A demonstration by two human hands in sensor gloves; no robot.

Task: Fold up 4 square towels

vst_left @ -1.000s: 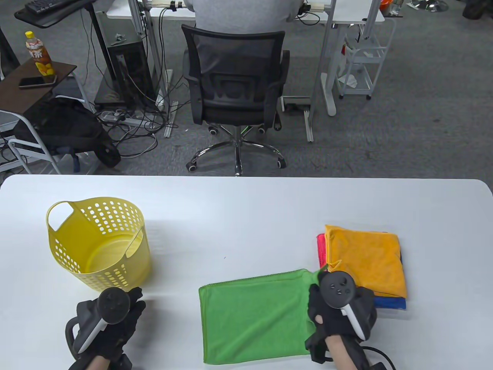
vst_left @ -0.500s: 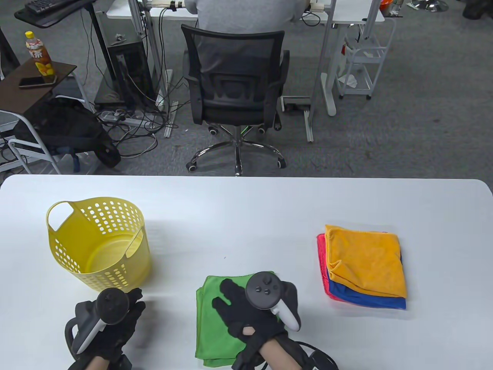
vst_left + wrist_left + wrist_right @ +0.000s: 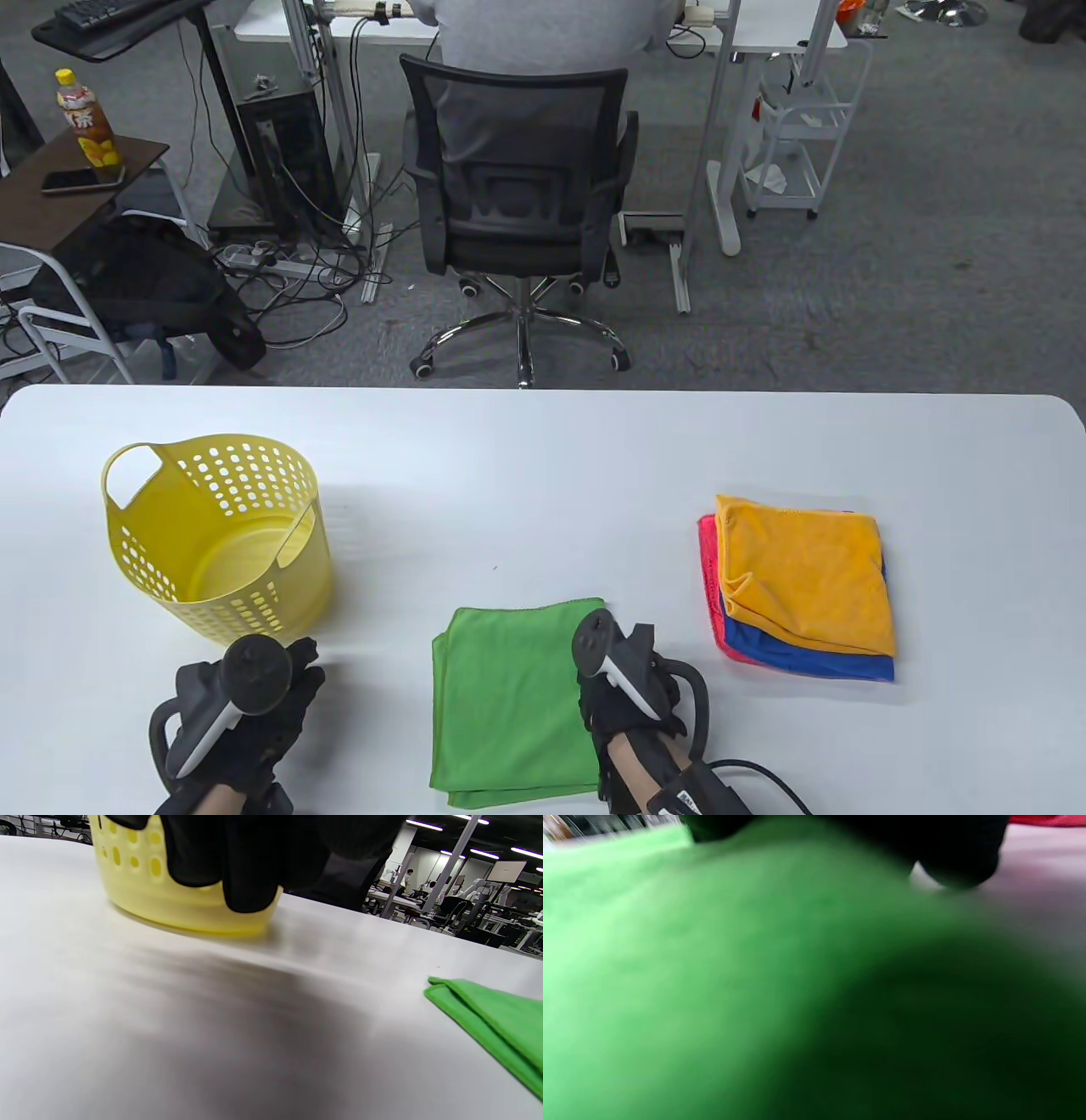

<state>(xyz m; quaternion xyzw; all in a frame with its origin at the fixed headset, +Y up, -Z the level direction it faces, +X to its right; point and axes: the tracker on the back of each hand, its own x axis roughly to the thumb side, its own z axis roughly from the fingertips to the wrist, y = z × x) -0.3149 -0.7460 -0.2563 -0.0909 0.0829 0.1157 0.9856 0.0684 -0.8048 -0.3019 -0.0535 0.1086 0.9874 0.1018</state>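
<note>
The white desk (image 3: pixel 543 458) carries everything. On its left side stands a yellow basket (image 3: pixel 216 535) with holes in its wall and two handle openings. On the right side lies a pile of towels (image 3: pixel 802 586): an orange one on top, a blue one and a red one under it, their edges showing at the left and near sides. Between them, near the front edge, the green towel (image 3: pixel 509 700) lies flat and folded, with its doubled layers visible at the near left corner. The right hand (image 3: pixel 632 692) is at the right edge of the green towel; the right wrist view is too blurred, so I cannot tell if its fingers pinch the cloth. The left hand (image 3: pixel 242 722) rests on the desk just in front of the basket, fingers loosely bent, holding nothing.
</note>
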